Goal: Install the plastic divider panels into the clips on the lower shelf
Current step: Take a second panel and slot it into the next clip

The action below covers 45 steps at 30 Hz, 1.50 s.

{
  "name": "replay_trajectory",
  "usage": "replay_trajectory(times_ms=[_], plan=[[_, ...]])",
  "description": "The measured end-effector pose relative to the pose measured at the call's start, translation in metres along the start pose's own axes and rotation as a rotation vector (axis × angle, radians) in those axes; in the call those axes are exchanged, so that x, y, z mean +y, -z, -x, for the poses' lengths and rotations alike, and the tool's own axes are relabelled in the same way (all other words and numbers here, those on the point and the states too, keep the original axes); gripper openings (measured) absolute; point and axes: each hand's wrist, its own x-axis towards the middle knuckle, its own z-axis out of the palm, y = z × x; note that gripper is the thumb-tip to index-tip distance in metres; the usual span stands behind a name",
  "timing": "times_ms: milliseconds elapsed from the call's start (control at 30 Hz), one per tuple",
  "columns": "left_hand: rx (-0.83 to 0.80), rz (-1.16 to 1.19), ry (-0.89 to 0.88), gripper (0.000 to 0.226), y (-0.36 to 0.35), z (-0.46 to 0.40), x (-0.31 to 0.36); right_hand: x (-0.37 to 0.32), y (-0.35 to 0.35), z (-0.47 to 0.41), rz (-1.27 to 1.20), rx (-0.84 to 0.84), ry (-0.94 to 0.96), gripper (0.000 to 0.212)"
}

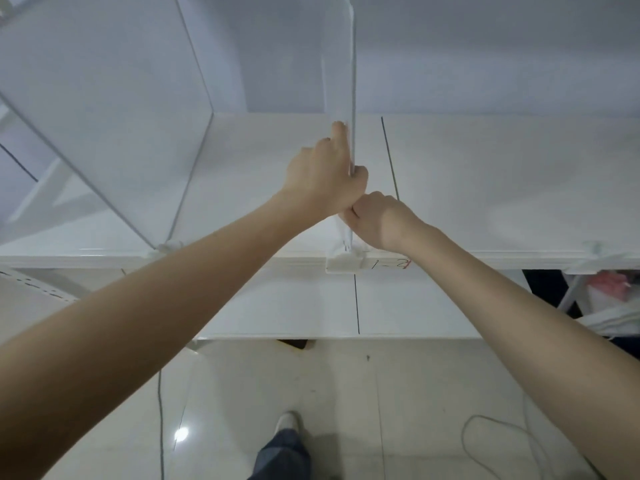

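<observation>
Both hands, left hand (323,178) and right hand (379,220), grip the divider panel's (341,64) front edge.

Glossy pale tiled floor (346,393), loose cable (498,431), white wall (485,46)

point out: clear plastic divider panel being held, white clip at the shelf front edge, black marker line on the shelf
clear plastic divider panel (337,64), head view, upper face.
white front-edge clip (344,264), head view, front face.
black marker line (389,157), head view, midway along.

Both bare arms reach forward and meet in the middle. The left hand (322,178) is curled shut, thumb up. The right hand (379,220) is a fist, touching it.
</observation>
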Motion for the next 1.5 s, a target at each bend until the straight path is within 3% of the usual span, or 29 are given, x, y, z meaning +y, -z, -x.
replay_trajectory(times_ms=[67,200,1300,1500], plan=[[0.008,-0.084,-0.004,0.022,0.001,-0.002,0.001,0.002,-0.001,-0.004,-0.051,-0.004,-0.012,0.040],[-0.011,-0.125,-0.015,0.042,-0.001,-0.005,0.005,0.005,-0.001,-0.004,-0.143,0.013,-0.012,0.047],[0.007,-0.070,-0.037,0.041,-0.011,0.000,0.010,-0.001,0.004,0.014,-0.296,-0.008,-0.028,0.045],[-0.185,-0.138,0.056,0.032,-0.007,-0.002,0.010,-0.006,0.009,0.015,-0.266,-0.083,-0.059,0.044]])
